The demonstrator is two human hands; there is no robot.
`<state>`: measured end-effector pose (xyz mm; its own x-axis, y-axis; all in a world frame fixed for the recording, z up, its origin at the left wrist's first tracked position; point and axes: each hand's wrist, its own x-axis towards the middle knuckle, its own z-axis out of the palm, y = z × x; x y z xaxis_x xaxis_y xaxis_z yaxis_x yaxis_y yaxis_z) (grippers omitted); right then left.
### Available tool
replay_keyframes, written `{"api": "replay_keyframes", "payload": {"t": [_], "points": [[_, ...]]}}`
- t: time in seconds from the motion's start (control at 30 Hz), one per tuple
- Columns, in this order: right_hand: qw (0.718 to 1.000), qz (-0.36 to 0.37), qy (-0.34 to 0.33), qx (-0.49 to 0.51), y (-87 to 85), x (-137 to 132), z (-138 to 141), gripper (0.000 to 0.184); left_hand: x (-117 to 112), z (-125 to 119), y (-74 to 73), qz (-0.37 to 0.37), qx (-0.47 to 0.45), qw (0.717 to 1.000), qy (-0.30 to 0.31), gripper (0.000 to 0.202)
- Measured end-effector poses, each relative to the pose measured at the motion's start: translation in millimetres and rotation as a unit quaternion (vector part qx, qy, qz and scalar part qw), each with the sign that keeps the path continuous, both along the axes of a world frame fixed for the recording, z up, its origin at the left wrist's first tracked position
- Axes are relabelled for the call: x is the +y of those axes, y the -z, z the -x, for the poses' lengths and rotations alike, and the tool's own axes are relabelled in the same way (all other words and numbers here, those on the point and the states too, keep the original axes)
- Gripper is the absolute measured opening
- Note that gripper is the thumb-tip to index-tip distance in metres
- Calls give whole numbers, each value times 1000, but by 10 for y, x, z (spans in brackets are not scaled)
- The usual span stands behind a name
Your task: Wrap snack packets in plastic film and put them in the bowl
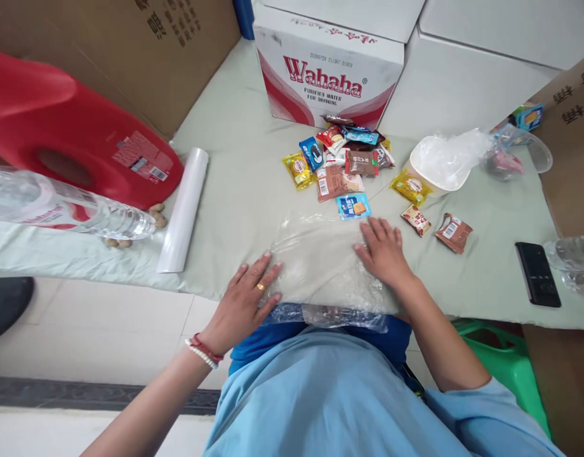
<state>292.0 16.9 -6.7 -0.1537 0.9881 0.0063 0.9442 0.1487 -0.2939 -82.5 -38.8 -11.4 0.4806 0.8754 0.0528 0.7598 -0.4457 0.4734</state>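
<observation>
A sheet of clear plastic film (320,260) lies on the cloth-covered table in front of me, its near end hanging over the edge. My left hand (249,292) rests on the film's left side with fingers spread. On its right side lies my right hand (382,251), fingers stretched out and flat. Just beyond my right fingertips is a small blue snack packet (353,206). A pile of wrapped snacks (337,155) sits farther back, in brown, yellow, blue and red wrappers. Neither hand grips anything.
At left are a white film roll (183,212), a water bottle (68,203), a red jug (82,127) and peanuts (157,216). Behind stands a Wahaba-type carton (330,76). At right are a white bowl (416,158) with crumpled plastic, loose snacks (454,233) and a phone (537,274).
</observation>
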Motion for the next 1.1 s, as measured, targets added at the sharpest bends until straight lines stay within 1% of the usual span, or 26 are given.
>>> {"api": "replay_keyframes", "payload": {"t": [0.07, 0.1, 0.13, 0.17, 0.23, 0.27, 0.3, 0.33, 0.37, 0.4, 0.43, 0.47, 0.53, 0.6, 0.67, 0.73, 0.8, 0.87, 0.93, 1.0, 1.03, 1.1], "points": [[999, -36, 9, 35, -42, 42, -136, 61, 21, 118, -172, 26, -39, 999, -13, 69], [996, -62, 3, 62, -89, 44, -178, 59, 32, 133, -282, 32, -67, 997, -36, 68], [992, -88, -6, 89, -146, 31, -188, 55, 46, 108, -400, 28, -99, 992, -71, 62], [987, -110, -14, 113, -205, 5, -162, 50, 66, 42, -515, 15, -131, 985, -111, 53], [981, -132, -29, 140, -296, -75, -8, 43, 129, -200, -695, -32, -181, 967, -177, 29], [980, -130, -41, 144, -314, -124, 103, 43, 175, -357, -741, -52, -193, 963, -179, 24], [981, -120, -56, 143, -311, -175, 222, 45, 231, -520, -750, -66, -196, 966, -154, 23], [982, -105, -72, 136, -287, -225, 333, 49, 294, -674, -718, -67, -187, 974, -107, 24], [984, -87, -88, 125, -246, -275, 425, 53, 364, -805, -650, -59, -166, 983, -52, 28], [986, -68, -102, 110, -192, -322, 486, 58, 437, -901, -551, -45, -138, 989, -9, 32], [988, -51, -110, 93, -130, -366, 512, 61, 509, -954, -432, -27, -108, 994, 18, 37], [990, -37, -111, 76, -67, -406, 500, 63, 574, -963, -306, -11, -83, 996, 31, 41], [995, -22, -88, 47, 49, -468, 373, 63, 676, -871, -78, 3, -54, 998, 26, 48], [998, -21, -50, 32, 127, -500, 157, 63, 729, -711, 65, -8, -44, 999, 7, 53], [999, -25, -28, 30, 141, -488, -75, 62, 742, -579, 115, -26, -34, 999, -18, 57], [999, -27, -30, 36, 75, -405, -257, 58, 734, -527, 104, -40, -18, 998, -39, 60], [999, -24, -25, 37, -61, -229, -349, 51, 720, -542, 70, -47, 11, 998, -45, 63], [999, -21, -5, 24, -225, 49, -337, 46, 711, -582, 38, -53, 56, 996, -48, 64], [1000, -24, 12, 3, -361, 409, -235, 43, 708, -609, 19, -58, 102, 992, -46, 63], [1000, -25, 11, -13, -426, 807, -80, 41, 709, -615, 11, -64, 134, 988, -41, 64], [999, -19, 19, -24, -430, 1001, 2, 43, 710, -613, 10, -67, 142, 987, -37, 64], [998, 3, 31, -46, -394, 1338, 148, 61, 713, -606, 8, -72, 149, 986, -33, 65]]}}
